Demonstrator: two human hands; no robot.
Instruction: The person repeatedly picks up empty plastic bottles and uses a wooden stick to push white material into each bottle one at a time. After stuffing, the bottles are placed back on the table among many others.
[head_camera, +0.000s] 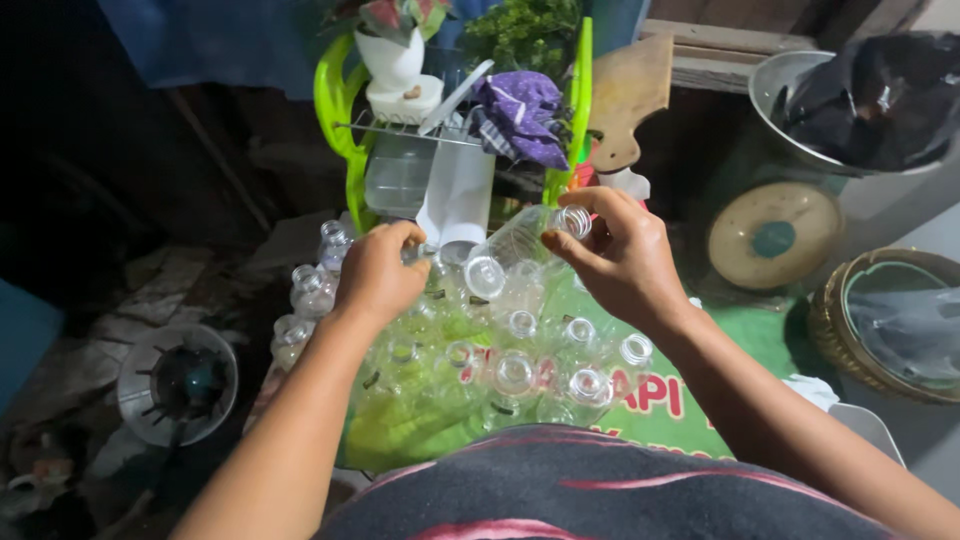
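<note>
Bottle (525, 238) lies tilted, neck toward right hand (620, 262).

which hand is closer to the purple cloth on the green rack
Right. The right hand sits just below the purple cloth, holding a clear bottle by its neck. The left hand is lower and farther left, over the bottles.

A home kitchen corner is indicated by a green dish rack (345, 110), a wooden cutting board (628, 100), a metal basin (790, 100), and a stove burner (178, 384).
</note>
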